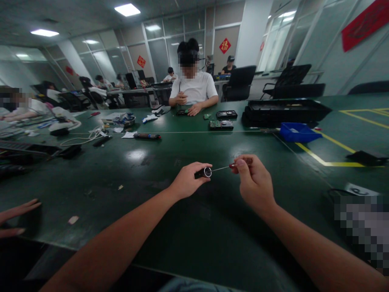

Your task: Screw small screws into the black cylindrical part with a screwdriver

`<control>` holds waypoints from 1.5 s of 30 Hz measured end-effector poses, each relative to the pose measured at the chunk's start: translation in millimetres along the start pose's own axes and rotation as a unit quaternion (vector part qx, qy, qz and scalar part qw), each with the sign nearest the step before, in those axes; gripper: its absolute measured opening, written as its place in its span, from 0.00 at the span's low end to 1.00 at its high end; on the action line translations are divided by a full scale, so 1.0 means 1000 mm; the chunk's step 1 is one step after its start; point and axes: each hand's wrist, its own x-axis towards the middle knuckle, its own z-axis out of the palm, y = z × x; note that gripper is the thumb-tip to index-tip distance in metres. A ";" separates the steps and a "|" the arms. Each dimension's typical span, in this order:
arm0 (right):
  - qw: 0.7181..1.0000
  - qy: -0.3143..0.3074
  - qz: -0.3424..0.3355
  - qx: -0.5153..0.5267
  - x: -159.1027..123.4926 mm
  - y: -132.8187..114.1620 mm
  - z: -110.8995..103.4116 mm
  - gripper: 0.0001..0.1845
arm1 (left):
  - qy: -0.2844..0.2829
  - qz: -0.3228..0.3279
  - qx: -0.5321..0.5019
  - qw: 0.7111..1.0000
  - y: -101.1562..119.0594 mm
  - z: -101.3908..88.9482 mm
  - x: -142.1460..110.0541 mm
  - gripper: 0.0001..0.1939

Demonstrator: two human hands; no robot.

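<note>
Between the thumb and fingers of my left hand [187,180] is a short black cylinder [199,174] with a silver ring round its open end, which faces me and to the right. My right hand [255,180] grips a screwdriver [224,168] by its reddish handle. Its thin metal shaft points left, and the tip is at the cylinder's ringed end; whether it touches is too small to tell. Both hands are held above the green table [170,243].
Across the table a person [194,87] in white works on a device. Near them lie opened black devices with circuit boards [221,125], a long black housing [282,113] and a blue tray [299,132]. A dark cylindrical tool [147,136] lies mid-left. Another person's hand [18,215] rests at the left edge.
</note>
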 end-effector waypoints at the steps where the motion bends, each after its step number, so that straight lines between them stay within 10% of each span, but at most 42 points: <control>1: 1.000 -0.010 -0.012 -0.011 0.000 -0.001 0.000 0.10 | -0.002 0.005 0.002 1.000 0.000 0.000 0.000 0.22; 21: 0.987 -0.051 -0.091 -0.120 0.005 -0.004 -0.003 0.08 | -0.021 0.002 0.013 1.000 -0.002 0.002 0.001 0.20; 35: 0.989 -0.025 -0.069 -0.130 0.007 -0.001 -0.005 0.11 | 0.035 -0.126 -0.124 0.984 0.000 -0.006 0.004 0.15; 45: 0.988 -0.013 -0.082 -0.132 0.007 -0.001 -0.006 0.10 | -0.037 -0.013 0.116 0.992 0.018 -0.003 0.003 0.10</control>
